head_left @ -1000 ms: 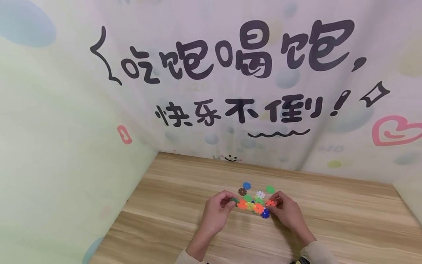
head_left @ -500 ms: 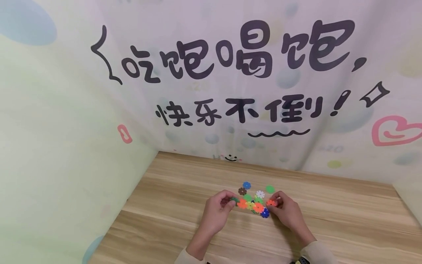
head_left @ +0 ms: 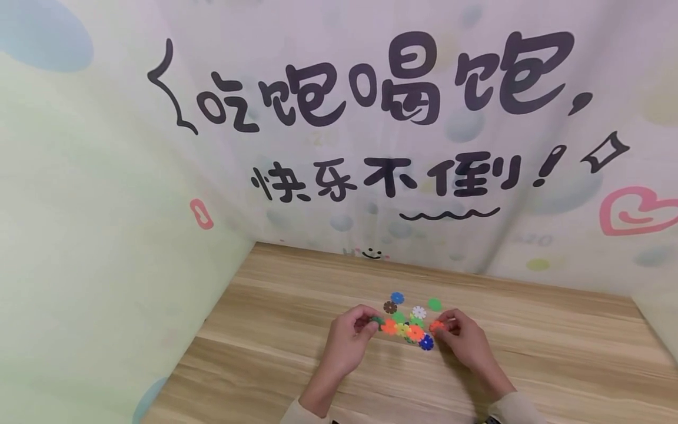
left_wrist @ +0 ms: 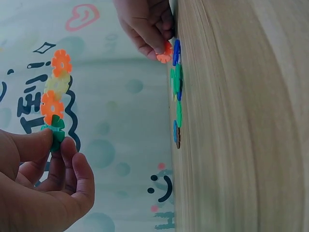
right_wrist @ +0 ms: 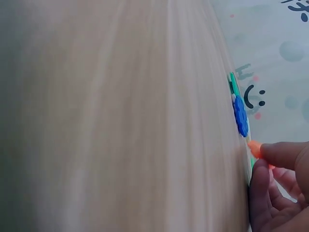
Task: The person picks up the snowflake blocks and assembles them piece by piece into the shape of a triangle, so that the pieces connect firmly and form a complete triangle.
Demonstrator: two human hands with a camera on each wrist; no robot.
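My left hand [head_left: 346,341] pinches a dark green notched plastic snowflake disc [left_wrist: 54,129] between thumb and fingers. That disc ends a joined row with an orange disc [left_wrist: 52,106], a yellow disc [left_wrist: 57,84] and another orange disc [left_wrist: 61,62], held up off the table. My right hand [head_left: 466,338] pinches a loose orange disc [head_left: 436,327] just right of the row, apart from it. In the right wrist view, the fingers cover most of this loose disc. Below the row, a dark blue disc [head_left: 426,342] lies on the table.
Several loose discs lie on the wooden table [head_left: 265,353] behind the row, among them a light blue disc [head_left: 397,298], a brown disc [head_left: 390,307], a white disc [head_left: 419,312] and a green disc [head_left: 435,304]. A printed curtain [head_left: 339,235] hangs along the back edge.
My right hand has shifted slightly to the right, with its orange disc still pinched. The left hand and the joined row are practically unmoved.
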